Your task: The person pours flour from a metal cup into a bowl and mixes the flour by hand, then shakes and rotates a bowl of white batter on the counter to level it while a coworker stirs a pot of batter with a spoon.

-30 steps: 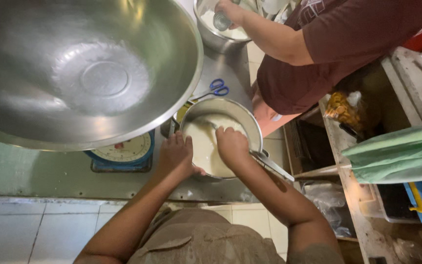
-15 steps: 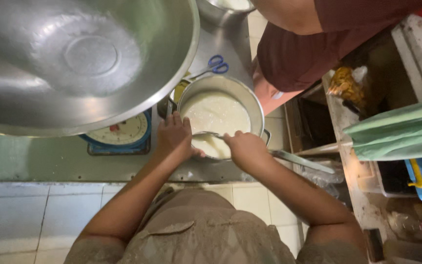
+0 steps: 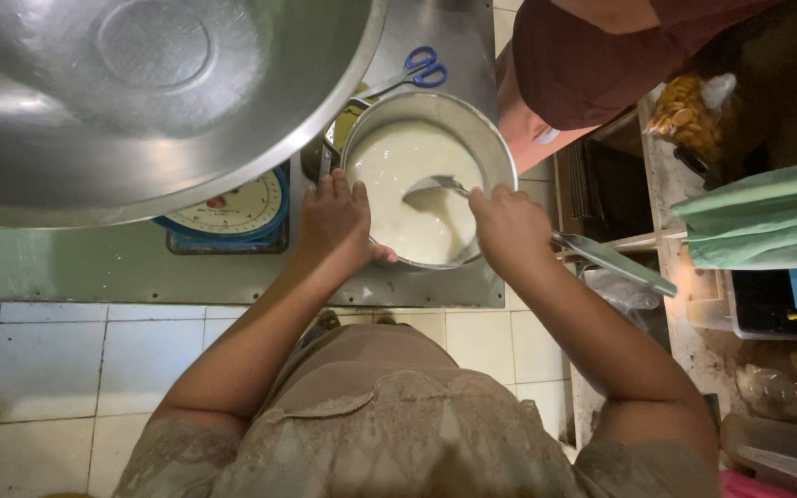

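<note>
A steel pot (image 3: 486, 138) full of pale creamy liquid (image 3: 398, 175) stands on the metal counter (image 3: 140, 267). My left hand (image 3: 336, 219) grips the pot's near-left rim. My right hand (image 3: 509, 226) is closed on the handle of a metal spoon (image 3: 435, 187) whose bowl dips into the liquid. The pot's long handle (image 3: 615, 263) sticks out to the right, under my right wrist.
A huge steel bowl (image 3: 122, 92) sits on a blue kitchen scale (image 3: 232, 217) to the left. Blue-handled scissors (image 3: 417, 69) lie behind the pot. Another person in a maroon shirt (image 3: 601, 55) stands at the far right. Shelves with bags and a green folded cloth (image 3: 758, 221) are on the right.
My right hand has moved from inside the pot to its right rim, holding the spoon. My left hand stayed on the rim. The view shifted, so the other person's arm has left the frame.
</note>
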Tool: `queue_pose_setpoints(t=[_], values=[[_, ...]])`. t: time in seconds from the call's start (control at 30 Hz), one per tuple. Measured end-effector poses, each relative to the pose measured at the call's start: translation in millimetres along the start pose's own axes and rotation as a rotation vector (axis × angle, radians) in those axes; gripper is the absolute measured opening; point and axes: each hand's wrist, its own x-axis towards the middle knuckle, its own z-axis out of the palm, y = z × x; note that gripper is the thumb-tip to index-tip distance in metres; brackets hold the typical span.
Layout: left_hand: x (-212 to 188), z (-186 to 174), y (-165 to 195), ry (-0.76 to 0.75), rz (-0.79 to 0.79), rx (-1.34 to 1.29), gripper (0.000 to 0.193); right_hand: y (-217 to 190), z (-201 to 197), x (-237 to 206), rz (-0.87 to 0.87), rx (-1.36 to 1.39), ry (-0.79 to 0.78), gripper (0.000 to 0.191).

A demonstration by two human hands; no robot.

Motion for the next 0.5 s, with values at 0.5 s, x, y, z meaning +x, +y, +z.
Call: queue_pose_setpoints(t=[0.5], values=[[-1.9,-7.3,2.7,-0.019,-0.053,0.001,0.122,-4.4,56.5,67.3,-0.044,0.021,0.169,0.036]])
